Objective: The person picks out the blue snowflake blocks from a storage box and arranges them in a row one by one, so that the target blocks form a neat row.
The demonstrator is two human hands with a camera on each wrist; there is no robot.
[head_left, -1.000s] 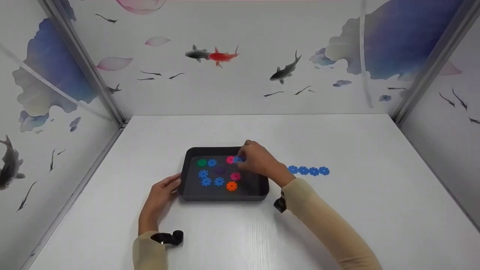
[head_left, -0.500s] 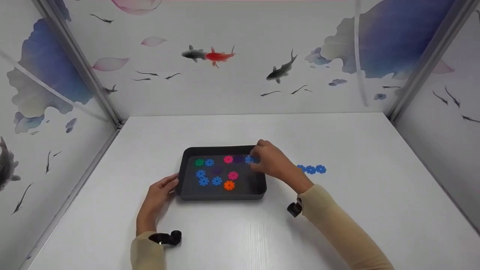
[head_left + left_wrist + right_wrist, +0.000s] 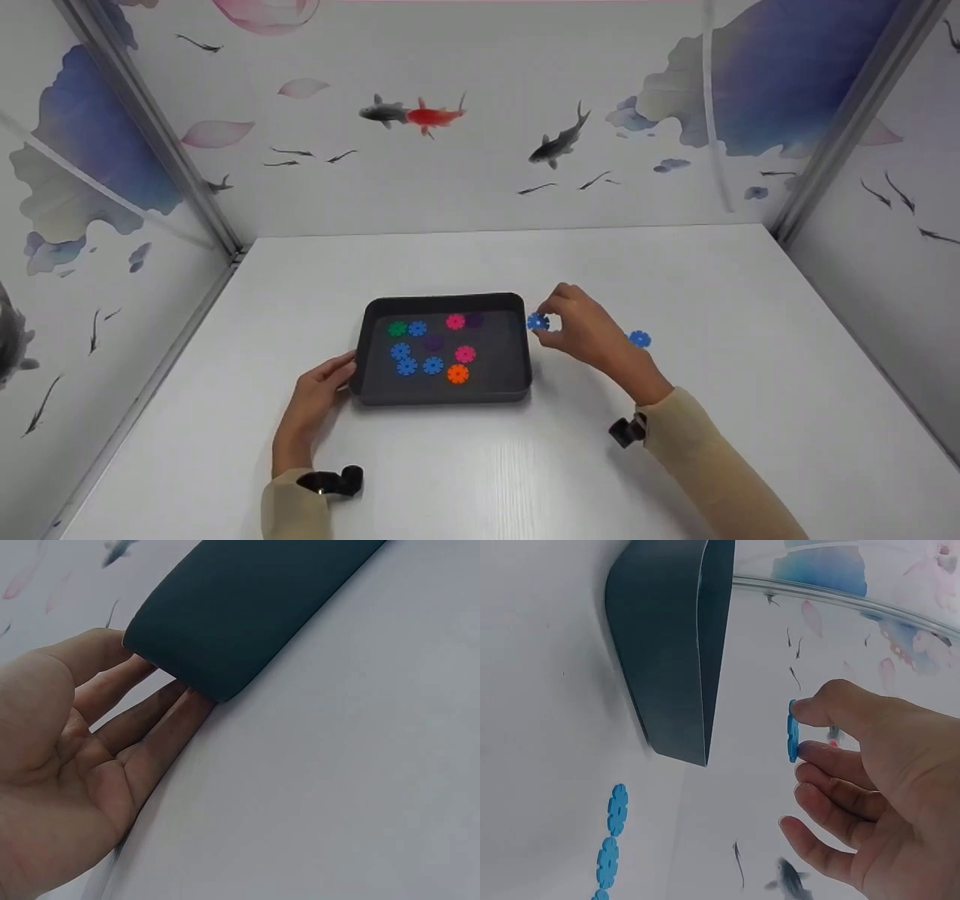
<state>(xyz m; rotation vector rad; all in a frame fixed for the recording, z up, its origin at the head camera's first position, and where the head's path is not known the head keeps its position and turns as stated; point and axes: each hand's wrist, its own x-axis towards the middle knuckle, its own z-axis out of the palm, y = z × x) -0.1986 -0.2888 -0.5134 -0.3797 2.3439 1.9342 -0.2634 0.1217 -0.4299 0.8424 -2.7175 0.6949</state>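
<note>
My right hand (image 3: 589, 326) pinches a blue snowflake building disc (image 3: 538, 322) between thumb and index finger, just outside the tray's right wall; the other fingers curl loosely below. In the right wrist view the pinched disc (image 3: 793, 731) shows edge-on, apart from the tray. My left hand (image 3: 315, 397) rests at the left wall of the dark grey tray (image 3: 495, 396). The left wrist view shows its thumb and extended fingers touching the tray's end (image 3: 217, 622). Inside the tray lie several loose discs: blue (image 3: 433, 365), green (image 3: 397, 328), pink (image 3: 465, 354), orange (image 3: 457, 373) and dark purple (image 3: 474, 320).
Right of the tray, a row of blue discs lies on the white table (image 3: 480, 465), mostly hidden behind the right hand; one disc (image 3: 639, 339) shows past the wrist. Three row discs, including this one (image 3: 617, 808), appear in the right wrist view. Fish-patterned panels (image 3: 450, 180) enclose the table.
My right hand has lifted the blue disc from the tray's back right area and carried it right, past the tray wall. It now covers more of the table's disc row. My left hand stays put.
</note>
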